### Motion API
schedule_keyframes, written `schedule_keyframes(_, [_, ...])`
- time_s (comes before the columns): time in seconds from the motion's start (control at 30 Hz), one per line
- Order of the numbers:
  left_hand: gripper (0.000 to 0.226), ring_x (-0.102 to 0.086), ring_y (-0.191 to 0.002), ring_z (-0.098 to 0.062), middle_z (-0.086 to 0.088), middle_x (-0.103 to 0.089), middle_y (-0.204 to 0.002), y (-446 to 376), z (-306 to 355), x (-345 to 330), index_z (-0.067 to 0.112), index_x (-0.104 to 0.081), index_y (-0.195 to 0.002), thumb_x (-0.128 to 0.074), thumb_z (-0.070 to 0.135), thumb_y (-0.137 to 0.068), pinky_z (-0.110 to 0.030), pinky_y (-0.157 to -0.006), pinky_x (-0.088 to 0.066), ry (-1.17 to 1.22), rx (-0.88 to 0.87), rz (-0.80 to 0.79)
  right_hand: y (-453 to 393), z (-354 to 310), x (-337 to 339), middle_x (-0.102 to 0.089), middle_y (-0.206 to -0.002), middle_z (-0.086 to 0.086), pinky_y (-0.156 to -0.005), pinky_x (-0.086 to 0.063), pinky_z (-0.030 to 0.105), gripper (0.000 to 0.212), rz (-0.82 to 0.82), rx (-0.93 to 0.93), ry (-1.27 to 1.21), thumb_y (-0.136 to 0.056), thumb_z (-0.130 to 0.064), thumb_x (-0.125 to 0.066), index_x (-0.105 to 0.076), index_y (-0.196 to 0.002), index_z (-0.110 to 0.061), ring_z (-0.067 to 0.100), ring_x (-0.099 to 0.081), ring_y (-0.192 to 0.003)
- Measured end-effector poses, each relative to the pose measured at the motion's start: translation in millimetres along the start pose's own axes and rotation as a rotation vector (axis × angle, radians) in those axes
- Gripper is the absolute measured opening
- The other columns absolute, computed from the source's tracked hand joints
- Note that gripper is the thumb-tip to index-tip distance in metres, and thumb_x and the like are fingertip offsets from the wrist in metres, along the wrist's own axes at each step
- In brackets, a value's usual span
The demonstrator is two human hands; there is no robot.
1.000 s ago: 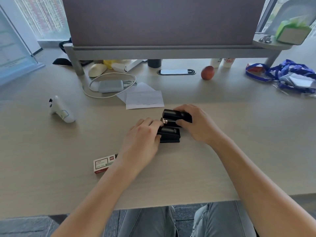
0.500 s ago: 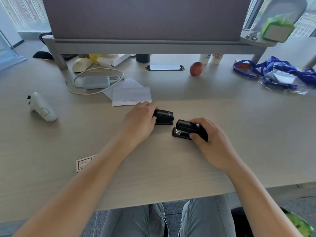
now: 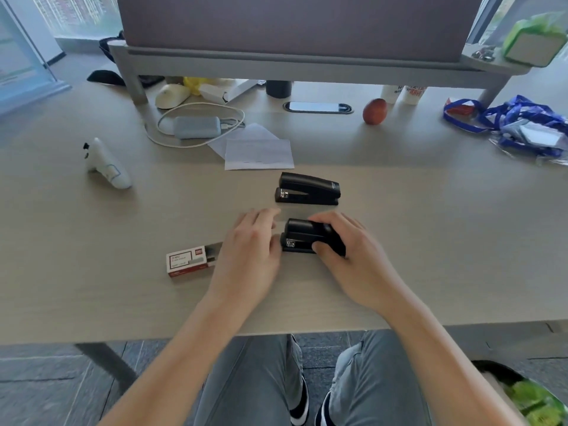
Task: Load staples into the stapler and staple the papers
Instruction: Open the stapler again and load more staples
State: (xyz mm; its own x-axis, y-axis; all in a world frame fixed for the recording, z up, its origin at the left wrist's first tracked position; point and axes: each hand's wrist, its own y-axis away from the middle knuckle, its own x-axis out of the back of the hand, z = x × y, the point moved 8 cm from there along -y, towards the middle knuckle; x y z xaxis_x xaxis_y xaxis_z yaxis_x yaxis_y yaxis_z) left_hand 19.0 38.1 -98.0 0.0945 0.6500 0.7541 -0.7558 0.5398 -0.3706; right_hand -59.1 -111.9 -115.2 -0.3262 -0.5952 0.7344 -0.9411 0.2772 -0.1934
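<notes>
No wording can be read: the staple box (image 3: 191, 261) carries a red-and-white label with print too small to make out, and the red lettering on the white cups (image 3: 403, 93) is blurred.

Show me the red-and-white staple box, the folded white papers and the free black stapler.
Red-and-white staple box (image 3: 190, 263): head view, printed top face.
Folded white papers (image 3: 258, 153): head view, top sheet's middle.
Free black stapler (image 3: 308, 189): head view, its top arm.

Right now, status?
Right hand grips near stapler. Left hand open beside it. Second stapler idle behind. Staple box, papers untouched.
</notes>
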Motion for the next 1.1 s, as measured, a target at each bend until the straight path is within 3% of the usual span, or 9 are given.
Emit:
schedule_keyframes(0.2, [0.032, -0.056, -0.100, -0.022, -0.001, -0.061, -0.108, 29, -4, -1, 0.012, -0.063, -0.119, -0.065, 0.012, -0.087, -0.038, -0.086, -0.049, -0.008, 0.019, -0.030, 14, -21, -10, -0.063, -0.123, -0.014, -0.101, -0.045, 0.039, 0.038, -0.027, 0.053, 0.048, -0.094, -0.019, -0.064, -0.059, -0.129, -0.033, 0.015, -0.052, -0.118])
schedule_keyframes(0.4, [0.013, -0.053, -0.096, -0.023, -0.004, -0.059, -0.102, 39, -1, -1, 0.009, -0.064, -0.102, -0.063, 0.010, -0.089, -0.027, -0.081, -0.042, -0.051, 0.016, -0.002, 21, -44, 2, -0.064, -0.129, -0.005, -0.094, -0.045, 0.041, 0.047, 0.086, 0.154, 0.489, -0.087, -0.030, -0.072, -0.064, -0.134, -0.029, 0.024, -0.052, -0.116])
schedule_keyframes(0.53, [0.010, -0.052, -0.093, -0.020, -0.003, -0.056, -0.100, 42, -4, -4, 0.009, -0.065, -0.098, -0.061, 0.006, -0.089, -0.021, -0.077, -0.034, -0.029, 0.030, 0.001, 17, -47, -3, -0.070, -0.123, -0.005, -0.084, -0.053, 0.041, 0.043, 0.044, 0.131, 0.402, -0.091, -0.033, -0.070, -0.061, -0.133, -0.027, 0.023, -0.058, -0.112])
schedule_keyframes(0.73, [0.004, -0.044, -0.089, -0.012, 0.005, -0.048, -0.097, 42, -4, -3, 0.012, -0.062, -0.093, -0.064, 0.012, -0.090, -0.017, -0.076, -0.031, 0.003, 0.040, 0.020, 14, -42, -9, -0.070, -0.116, -0.006, -0.074, -0.052, 0.038, 0.039, 0.065, 0.171, 0.396, -0.094, -0.038, -0.066, -0.060, -0.130, -0.027, 0.021, -0.055, -0.100])
schedule_keyframes(1.1, [0.007, -0.049, -0.088, -0.017, 0.000, -0.051, -0.098, 39, -8, -8, 0.009, -0.063, -0.095, -0.065, 0.015, -0.092, -0.024, -0.077, -0.038, -0.019, 0.045, 0.032, 24, -41, -9, -0.067, -0.113, 0.001, -0.080, -0.045, 0.036, 0.032, 0.229, 0.202, 0.364, -0.102, -0.030, -0.060, -0.057, -0.130, -0.014, 0.023, -0.047, -0.091])
